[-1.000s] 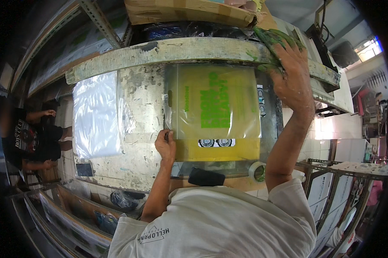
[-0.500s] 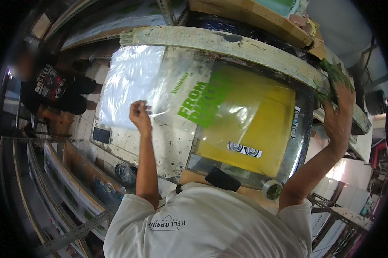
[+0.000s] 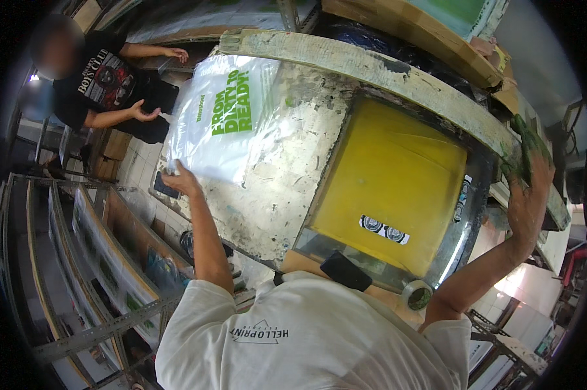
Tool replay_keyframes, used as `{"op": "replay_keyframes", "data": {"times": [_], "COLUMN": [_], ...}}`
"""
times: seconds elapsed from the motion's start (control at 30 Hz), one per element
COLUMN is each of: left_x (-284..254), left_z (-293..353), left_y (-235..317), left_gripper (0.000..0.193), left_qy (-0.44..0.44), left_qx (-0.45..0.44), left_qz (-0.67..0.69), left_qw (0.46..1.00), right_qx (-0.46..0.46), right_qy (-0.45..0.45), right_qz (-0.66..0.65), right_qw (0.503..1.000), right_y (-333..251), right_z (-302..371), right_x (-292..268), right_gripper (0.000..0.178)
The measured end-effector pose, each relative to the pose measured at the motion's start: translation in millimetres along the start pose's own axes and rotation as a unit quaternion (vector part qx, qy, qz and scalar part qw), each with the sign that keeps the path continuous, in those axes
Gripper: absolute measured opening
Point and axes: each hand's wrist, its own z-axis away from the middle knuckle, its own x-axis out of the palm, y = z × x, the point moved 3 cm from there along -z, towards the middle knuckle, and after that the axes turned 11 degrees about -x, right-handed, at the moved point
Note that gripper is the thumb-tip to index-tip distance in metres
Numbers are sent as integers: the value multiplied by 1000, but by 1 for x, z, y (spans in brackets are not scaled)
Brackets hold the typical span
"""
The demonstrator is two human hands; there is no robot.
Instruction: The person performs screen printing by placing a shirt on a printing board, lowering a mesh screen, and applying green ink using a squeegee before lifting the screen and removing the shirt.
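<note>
The bag [image 3: 232, 104] lies at the surface's [image 3: 284, 195] left edge, by the left fingers [image 3: 182, 174]. The right fingers [image 3: 539, 169] touch a beam [image 3: 371, 62]. I can't tell if either grips.

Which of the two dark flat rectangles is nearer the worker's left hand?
The dark rectangle at the left end of the table, right beside the left hand; the other rectangle lies at the brown strip, by the pale shirt.

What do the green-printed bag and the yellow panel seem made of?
The green-printed bag: probably thin, glossy plastic film, from its bright, crinkled highlights. The yellow panel: its smooth, soft sheen suggests plastic sheet or coated mesh, unclear which.
</note>
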Motion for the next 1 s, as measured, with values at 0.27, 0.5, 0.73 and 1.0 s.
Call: {"op": "replay_keyframes", "data": {"times": [0.27, 0.5, 0.73, 1.0], "left_x": [-26, -30, -78, -45], "left_z": [106, 87, 222, 275], "left_y": [24, 100, 205, 162], "left_gripper": [14, 7, 60, 68], "left_qy": [-362, -273, -726, -646], "left_qx": [151, 213, 97, 482], "left_qz": [53, 116, 215, -100], "left_qw": [918, 931, 646, 584], "right_qx": [-54, 3, -6, -12], "right_qy": [5, 12, 8, 2], "right_qz": [-9, -35, -13, -23], "right_qw": [999, 999, 1000, 1000], "right_y": [-1, -1, 2, -14], "right_z": [-3, -2, -2, -9], "right_x": [-4, -2, -1, -7], "right_gripper": [48, 49, 50, 47]}}
